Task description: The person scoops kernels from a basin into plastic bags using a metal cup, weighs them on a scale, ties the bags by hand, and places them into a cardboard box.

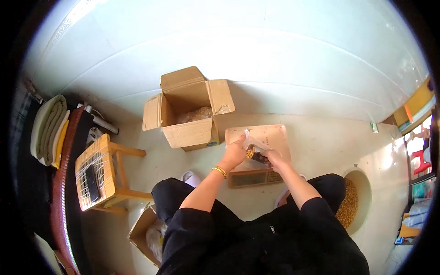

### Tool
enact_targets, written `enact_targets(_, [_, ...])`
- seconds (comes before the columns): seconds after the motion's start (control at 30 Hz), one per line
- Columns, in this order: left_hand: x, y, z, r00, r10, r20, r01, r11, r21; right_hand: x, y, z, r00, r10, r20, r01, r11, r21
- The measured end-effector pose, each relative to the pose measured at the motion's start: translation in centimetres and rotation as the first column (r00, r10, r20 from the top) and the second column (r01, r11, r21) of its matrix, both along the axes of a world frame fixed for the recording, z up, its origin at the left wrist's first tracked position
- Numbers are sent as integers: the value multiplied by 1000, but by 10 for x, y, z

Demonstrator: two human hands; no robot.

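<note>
A clear plastic bag (pixel 255 155) with yellow kernels and something dark in it hangs between my two hands. My left hand (pixel 235 152), below which a gold bracelet circles the wrist, is closed on the bag's left edge. On the bag's other side, my right hand (pixel 275 160) grips it near the dark contents; some of its fingertips are hidden. Beneath both hands a flat weighing scale (pixel 275 134) rests on the floor, its display panel turned towards me. Whether the bag touches the scale's platform, I cannot tell.
An open cardboard box (pixel 188 133) holding plastic-wrapped items stands by the wall. To the left is a wooden stool (pixel 110 178) bearing a black phone-like object (pixel 92 183). A round tub (pixel 364 188) of yellow kernels sits at right. Another box (pixel 140 233) is beside my left leg.
</note>
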State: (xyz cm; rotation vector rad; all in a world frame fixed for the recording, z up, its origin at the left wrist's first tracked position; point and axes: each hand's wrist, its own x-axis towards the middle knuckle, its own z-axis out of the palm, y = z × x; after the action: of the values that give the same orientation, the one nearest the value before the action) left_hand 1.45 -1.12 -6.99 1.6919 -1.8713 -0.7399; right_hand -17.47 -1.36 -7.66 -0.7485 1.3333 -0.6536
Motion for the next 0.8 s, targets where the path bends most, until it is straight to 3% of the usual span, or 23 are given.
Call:
enact_targets(0.07, [0, 2, -6, 999, -53, -4, 53, 997, 53, -14, -11, -37, 879, 178, -442, -241, 967, -89])
enact_targets(0.1, [2, 4, -10, 997, -28, -71, 33, 997, 69, -18, -7, -43, 882, 173, -437, -229, 970, -78])
enact_targets(0.17, [5, 3, -9, 993, 10, -120, 5, 993, 122, -7, -1, -11, 573, 111, -812, -458, 865, -205])
enact_targets(0.2, [6, 4, -6, 993, 4, -118, 11, 992, 123, -6, 1, -11, 575, 108, -811, -452, 868, -204])
enact_targets(0.27, [6, 6, -2, 981, 8, -196, 30, 981, 192, -4, 9, -14, 358, -75, -931, -629, 717, -300])
enact_targets(0.43, [-3, 13, 17, 986, -46, -163, 79, 976, 202, -6, 13, -17, 226, -182, -957, -753, 591, -290])
enact_targets(0.5, [-6, 13, 18, 985, -52, -162, 85, 976, 203, -11, 7, -37, 134, -348, -928, -768, 555, -319])
enact_targets(0.63, [-7, 9, -3, 983, -53, -177, 98, 962, 254, -12, 15, -18, 163, -343, -925, -807, 493, -325])
enact_targets(0.7, [-7, 6, -12, 977, -60, -203, 111, 962, 248, -8, 21, -12, 157, -333, -930, -877, 387, -286])
enact_targets(0.8, [-2, 9, -5, 970, -53, -236, 116, 957, 265, -10, 15, -12, 185, -408, -894, -824, 431, -367])
